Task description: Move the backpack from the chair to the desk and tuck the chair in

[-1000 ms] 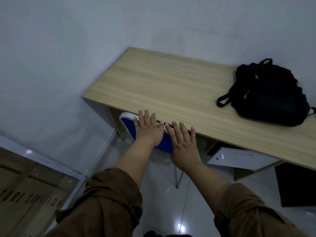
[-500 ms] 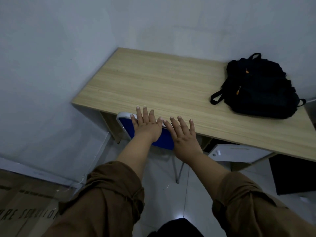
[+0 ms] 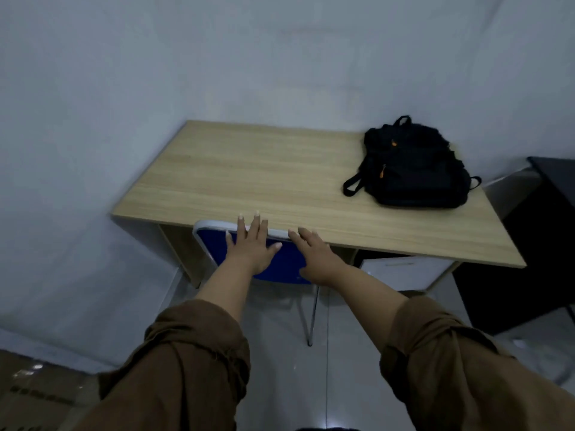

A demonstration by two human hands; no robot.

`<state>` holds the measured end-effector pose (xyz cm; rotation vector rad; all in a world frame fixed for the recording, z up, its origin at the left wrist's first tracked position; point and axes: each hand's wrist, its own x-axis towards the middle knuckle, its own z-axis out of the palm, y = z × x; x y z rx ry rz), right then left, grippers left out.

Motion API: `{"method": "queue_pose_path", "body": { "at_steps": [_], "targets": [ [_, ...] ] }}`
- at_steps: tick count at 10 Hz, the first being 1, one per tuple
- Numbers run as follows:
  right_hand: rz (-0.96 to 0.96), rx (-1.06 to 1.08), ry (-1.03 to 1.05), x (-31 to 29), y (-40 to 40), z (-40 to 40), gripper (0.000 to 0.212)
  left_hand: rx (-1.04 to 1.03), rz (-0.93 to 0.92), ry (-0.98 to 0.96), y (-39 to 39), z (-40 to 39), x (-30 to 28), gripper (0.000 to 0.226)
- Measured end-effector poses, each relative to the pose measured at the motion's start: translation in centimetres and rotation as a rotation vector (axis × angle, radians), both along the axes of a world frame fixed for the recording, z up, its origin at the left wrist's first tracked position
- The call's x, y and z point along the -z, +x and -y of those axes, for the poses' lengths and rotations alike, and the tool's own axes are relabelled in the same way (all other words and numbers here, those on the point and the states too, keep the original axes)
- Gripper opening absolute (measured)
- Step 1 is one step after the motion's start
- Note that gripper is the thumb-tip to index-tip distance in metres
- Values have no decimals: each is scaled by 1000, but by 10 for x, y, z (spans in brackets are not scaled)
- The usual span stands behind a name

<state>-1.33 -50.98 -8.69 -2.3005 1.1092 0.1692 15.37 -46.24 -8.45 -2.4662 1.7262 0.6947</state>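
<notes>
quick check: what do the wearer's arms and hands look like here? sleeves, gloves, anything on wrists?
Both arms wear loose brown fabric sleeves, left sleeve and right sleeve, pushed up and bunched near the elbows, leaving the forearms bare. The left hand and right hand are bare: no gloves. No watch, bands, rings or markings show from this view.

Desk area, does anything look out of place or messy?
Nothing stands out. The backpack lies on the desk, one strap trailing loose, and both hands press flat on the chair backrest at the desk's edge.

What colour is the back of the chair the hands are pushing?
Blue, with a pale grey-white rim. The chair back shows best in the head view, against the desk edge.
</notes>
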Motion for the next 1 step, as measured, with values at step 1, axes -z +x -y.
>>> {"method": "queue_pose_path", "body": {
  "at_steps": [1],
  "targets": [
    [62,146,0,-19,-20,4,61,85,-95,-28,-9,8,-15,62]
  ]
}}
